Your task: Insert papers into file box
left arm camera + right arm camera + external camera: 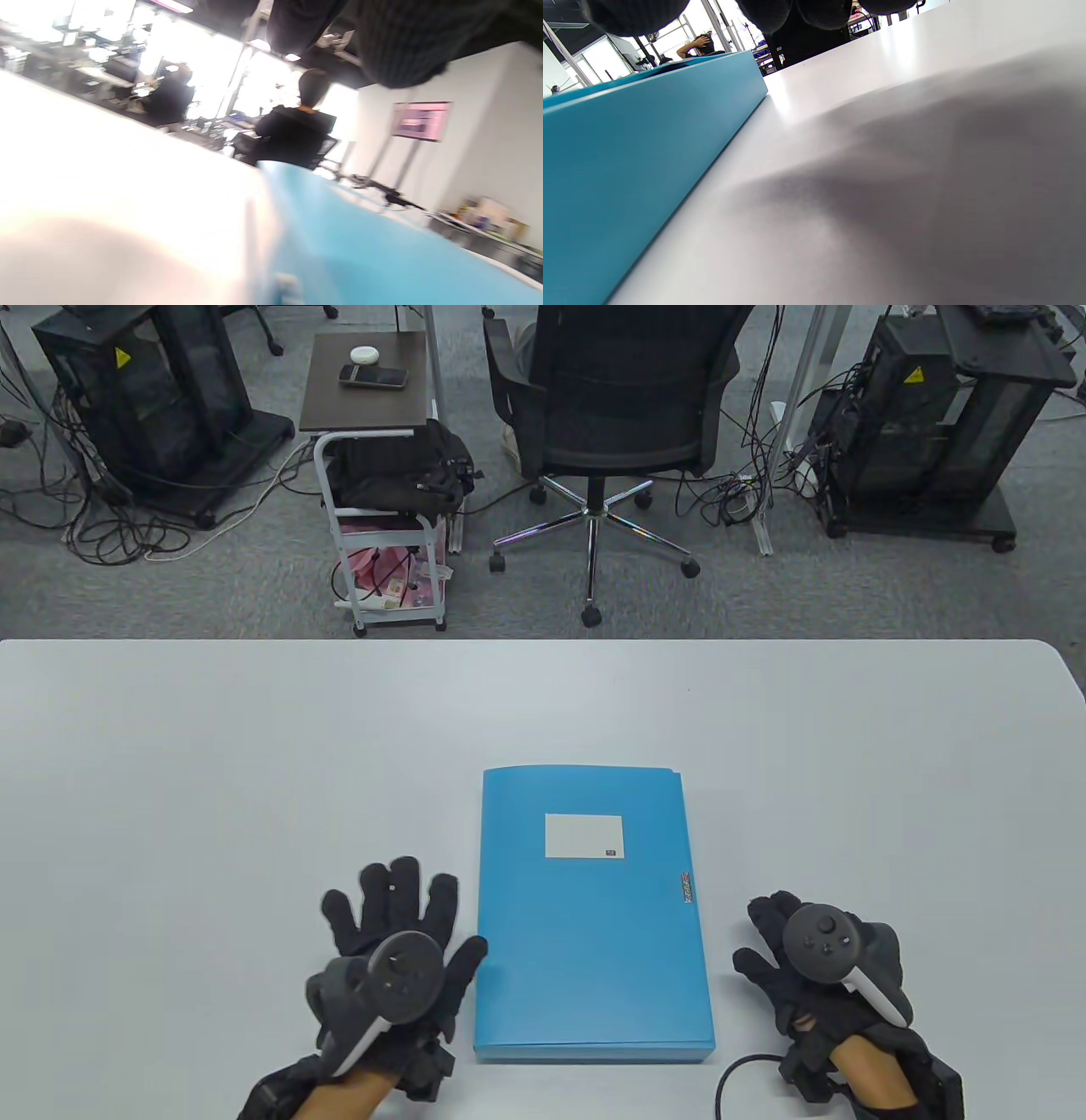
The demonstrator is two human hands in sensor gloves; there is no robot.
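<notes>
A blue file box [591, 912] lies flat and closed on the white table [254, 763], a white label [584, 836] on its lid. It also shows in the left wrist view [360, 245] and the right wrist view [628, 148]. My left hand [399, 933] rests flat on the table with fingers spread, just left of the box, its thumb by the box's left edge. My right hand [785, 954] rests on the table just right of the box, fingers loosely curled and holding nothing. No papers are in view.
Beyond the table's far edge stand a black office chair [611, 415], a small rolling cart [386, 475] and black equipment racks [144, 398]. A black cable [738, 1069] loops on the table by my right wrist.
</notes>
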